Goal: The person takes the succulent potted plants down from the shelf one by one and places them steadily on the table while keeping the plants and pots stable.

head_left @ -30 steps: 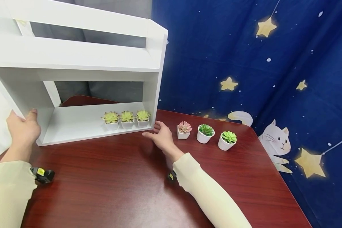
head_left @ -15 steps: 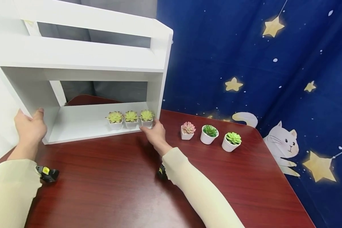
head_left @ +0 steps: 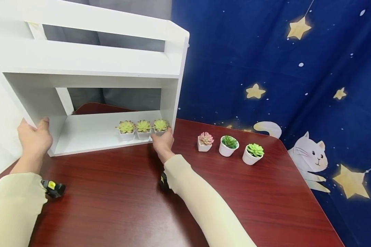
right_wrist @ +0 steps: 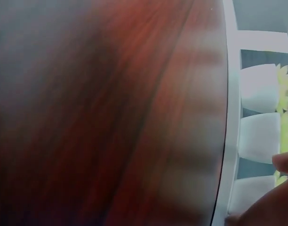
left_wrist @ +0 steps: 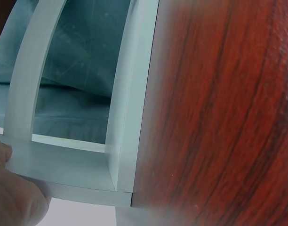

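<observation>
Your left hand (head_left: 34, 139) grips the left side panel of the white shelf unit (head_left: 89, 61), with the thumb on the front edge and the fingers wrapped behind it; the left wrist view shows the same, your hand (left_wrist: 14, 197) pressed on the corner of the panel. Your right hand (head_left: 163, 142) is at the front edge of the lower shelf, at its right end, and it reaches the rightmost of three small yellow-green succulent pots (head_left: 160, 126). The fingers seem to curl around this pot, but in the right wrist view only a fingertip (right_wrist: 284, 162) is visible beside the white pots (right_wrist: 259, 136), so I cannot tell if the grip is really closed on it. The three pots stand in one row on the lower shelf, side by side and almost touching, and the row runs left to right along the shelf front. The pot under your right hand is the end of this row, next to the right wall of the shelf unit, so it lies directly in front of your fingers, and your right hand is much nearer to it than your left. On the red-brown worktop (head_left: 126, 206), to the right of the shelf unit and apart from your hand, stand a pink succulent (head_left: 205, 141) and two green succulents (head_left: 228, 145) (head_left: 253, 153).
</observation>
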Motion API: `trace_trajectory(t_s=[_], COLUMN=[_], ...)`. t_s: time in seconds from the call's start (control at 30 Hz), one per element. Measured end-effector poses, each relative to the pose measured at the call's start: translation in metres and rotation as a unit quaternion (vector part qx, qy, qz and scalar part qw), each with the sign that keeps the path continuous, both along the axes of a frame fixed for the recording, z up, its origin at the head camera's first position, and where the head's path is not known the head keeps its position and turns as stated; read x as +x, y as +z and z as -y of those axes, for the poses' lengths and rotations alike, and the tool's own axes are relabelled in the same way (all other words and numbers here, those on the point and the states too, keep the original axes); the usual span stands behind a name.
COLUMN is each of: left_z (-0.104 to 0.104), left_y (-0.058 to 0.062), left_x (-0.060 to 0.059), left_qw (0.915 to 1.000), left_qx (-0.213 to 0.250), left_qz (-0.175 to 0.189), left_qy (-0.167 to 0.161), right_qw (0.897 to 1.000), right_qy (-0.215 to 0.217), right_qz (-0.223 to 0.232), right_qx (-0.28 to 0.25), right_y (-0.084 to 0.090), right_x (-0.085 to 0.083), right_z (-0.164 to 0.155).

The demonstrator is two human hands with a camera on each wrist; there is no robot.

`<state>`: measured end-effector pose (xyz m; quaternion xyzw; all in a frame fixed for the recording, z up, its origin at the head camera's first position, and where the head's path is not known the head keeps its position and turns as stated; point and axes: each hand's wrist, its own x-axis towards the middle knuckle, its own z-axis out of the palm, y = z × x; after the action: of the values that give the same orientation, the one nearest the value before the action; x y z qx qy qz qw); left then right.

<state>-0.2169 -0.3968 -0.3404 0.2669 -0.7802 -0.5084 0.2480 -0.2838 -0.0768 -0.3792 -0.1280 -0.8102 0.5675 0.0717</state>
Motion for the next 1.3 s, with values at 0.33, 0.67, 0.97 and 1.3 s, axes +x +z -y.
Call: trace_trajectory(t_s=[0.33, 0.67, 0.97, 1.3], left_z=[-0.005, -0.002, 0.002, 0.003], left_y=[-0.002, -0.009, -0.01, -0.008], left_x=[-0.002, -0.004, -0.005, -0.005], left_qw=[0.9997, 0.9995, 0.9997, 0.9998], left_qx=[-0.013, -0.023, -0.017, -0.013], left_qz=[-0.018, -0.021, -0.016, -0.012], left_qy=[-0.011, -0.008, -0.002, 0.006], right_qw=[0.997, 0.998, 1.0, 0.999], right_qy=[-0.057, -0.047, -0.022, 0.021], right_qz=[-0.051, -0.029, -0.007, -0.023], right_qx=[-0.013, -0.02, -0.02, -0.022], right_y=[-0.005, -0.008, -0.004, 0.002], right_x=[-0.004, -0.003, -0.001, 0.009], right_z=[0.011, 0.009, -0.003, -0.018])
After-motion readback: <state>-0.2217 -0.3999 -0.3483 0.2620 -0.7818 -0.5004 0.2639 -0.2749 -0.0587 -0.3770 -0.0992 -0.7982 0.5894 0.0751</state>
